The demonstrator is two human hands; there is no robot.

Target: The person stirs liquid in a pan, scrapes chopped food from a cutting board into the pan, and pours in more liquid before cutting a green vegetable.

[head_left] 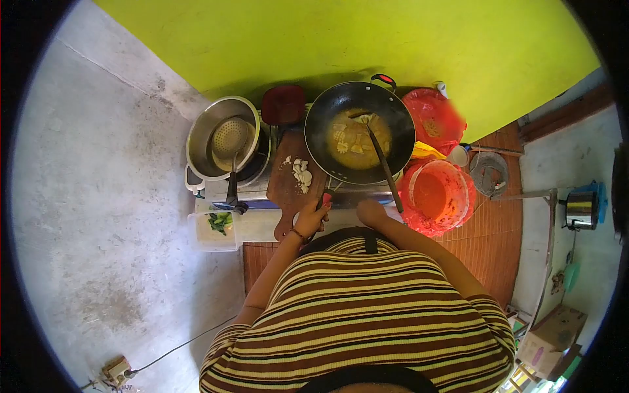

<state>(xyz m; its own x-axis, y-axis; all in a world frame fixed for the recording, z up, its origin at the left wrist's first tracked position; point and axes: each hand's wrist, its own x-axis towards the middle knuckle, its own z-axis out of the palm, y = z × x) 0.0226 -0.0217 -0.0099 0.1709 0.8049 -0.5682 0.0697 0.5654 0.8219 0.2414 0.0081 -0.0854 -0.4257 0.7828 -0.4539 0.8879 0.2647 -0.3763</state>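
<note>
Okay, looking at head view. Have steel pot (pixel 198 141) at left with perforated skimmer (pixel 230 136) inside, black handle hanging over near rim. See dark red container (pixel 284 105) behind chopping board (pixel 284 187), white pieces (pixel 301 174) on top. Find clear tub (pixel 202 237) of green leaves (pixel 219 221) at near left. To the right, see red basin (pixel 424 105) at back, red-lined tub (pixel 469 196) nearer, yellow cloth (pixel 427 150) between. Note spatula (pixel 382 156) crossing near-right rim of wok (pixel 318 147), in the way on that side.

Find wok at center, yellowish liquid and pale pieces inside. Can't give the round bowl a long axis; can run one through far loop handle (pixel 384 80), from far-right to near-left. Read spatula as head far-left, shaft toward body and right; board as lengthwise, neck toward body.

Have left hand (pixel 310 218) closed around red-and-black handle (pixel 326 196) beside wok's near-left rim; can't tell if attached. Have right hand (pixel 371 213) curled near the rim; can't tell grip width or contents.

Place wok over stove area, beside pale ledge (pixel 262 226). Get lime-green wall (pixel 367 33) behind, gray wall (pixel 98 196) left, reddish-brown floor (pixel 488 245) right.
</note>
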